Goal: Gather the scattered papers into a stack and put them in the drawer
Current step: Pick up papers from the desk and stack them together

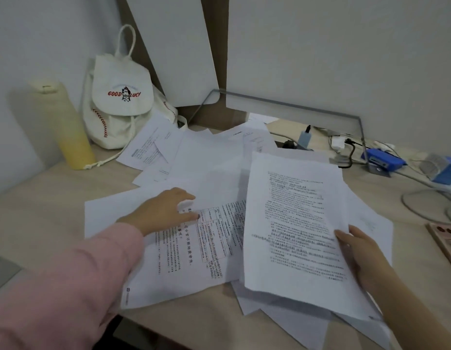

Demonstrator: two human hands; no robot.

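Several printed white papers lie scattered and overlapping across the wooden desk. My right hand grips a loose bundle of sheets at its right edge, lifted above the desk at the right. My left hand, in a pink sleeve, reaches over the middle of the desk, thumb and fingers pinching the edge of a sheet that lies over a large printed page. No drawer is visible.
A white drawstring bag and a yellow bottle stand at the back left. Cables, a blue device and a monitor stand base occupy the back right. A wooden tray sits at the right edge.
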